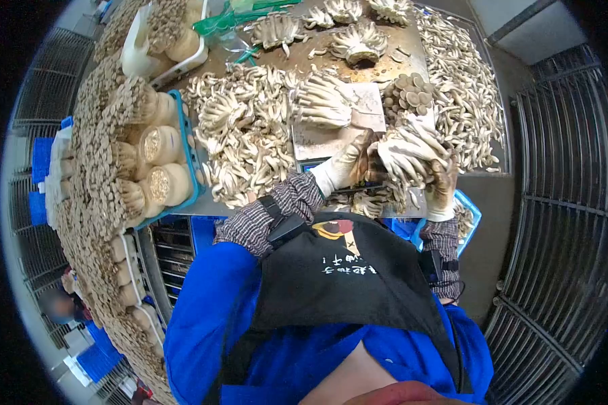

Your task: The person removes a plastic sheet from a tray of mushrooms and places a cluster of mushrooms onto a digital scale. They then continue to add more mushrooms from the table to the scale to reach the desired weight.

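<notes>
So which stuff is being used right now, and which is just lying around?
In use: left hand, right hand, both gripping the mushroom cluster; scale beside them.
Lying about: loose mushroom pile, mushroom bottles in the blue crate, green plastic.

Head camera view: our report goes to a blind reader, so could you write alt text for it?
A person's gloved left hand and right hand hold a mushroom cluster above a scale on a metal table heaped with loose mushrooms. Trays of packed mushrooms are stacked along the left.
</notes>
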Available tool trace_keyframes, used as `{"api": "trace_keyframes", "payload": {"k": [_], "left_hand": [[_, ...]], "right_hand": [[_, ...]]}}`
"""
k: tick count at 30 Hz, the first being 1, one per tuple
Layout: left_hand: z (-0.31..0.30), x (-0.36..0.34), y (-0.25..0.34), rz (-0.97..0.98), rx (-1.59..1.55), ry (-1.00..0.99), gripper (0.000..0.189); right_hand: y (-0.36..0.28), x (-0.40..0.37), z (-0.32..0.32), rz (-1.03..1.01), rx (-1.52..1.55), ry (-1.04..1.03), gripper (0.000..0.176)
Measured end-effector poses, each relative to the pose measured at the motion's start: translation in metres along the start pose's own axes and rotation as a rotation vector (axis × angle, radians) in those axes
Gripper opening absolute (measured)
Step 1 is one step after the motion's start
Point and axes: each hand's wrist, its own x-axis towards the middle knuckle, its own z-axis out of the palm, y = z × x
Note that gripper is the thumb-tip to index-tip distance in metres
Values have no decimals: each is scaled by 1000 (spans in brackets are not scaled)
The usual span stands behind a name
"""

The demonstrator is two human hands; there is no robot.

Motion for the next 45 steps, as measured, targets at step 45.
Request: {"api": "trace_keyframes", "payload": {"k": [45], "left_hand": [[-201,-242,71,167,1115,1360,62]], "right_hand": [[111,199,118,105,-990,-390,63]]}}
